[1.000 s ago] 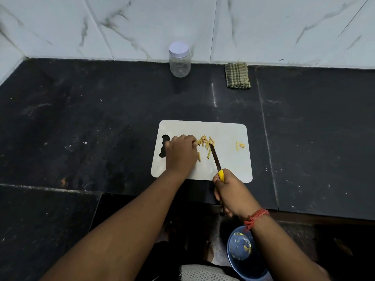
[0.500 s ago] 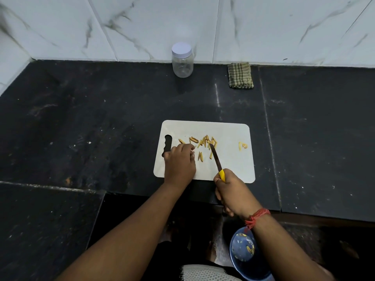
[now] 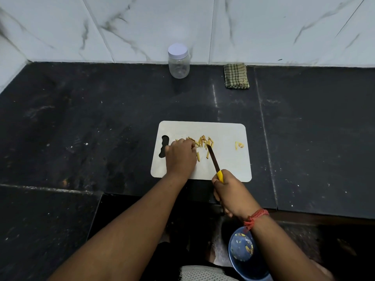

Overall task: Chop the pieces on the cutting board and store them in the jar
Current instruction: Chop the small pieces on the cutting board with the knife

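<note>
Two hands at the board (image 3: 227,159), frame centre: left hand (image 3: 180,157) fingers curled onto the pieces (image 3: 204,142), right hand (image 3: 229,191) gripping the knife (image 3: 213,159); fingertips best tucked clear of the blade; jar (image 3: 179,61) capped, top centre

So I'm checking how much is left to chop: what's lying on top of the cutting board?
On the cutting board lie yellow pieces, a few more near its right edge, and the knife tip. The left hand covers whatever lies beneath it.
</note>
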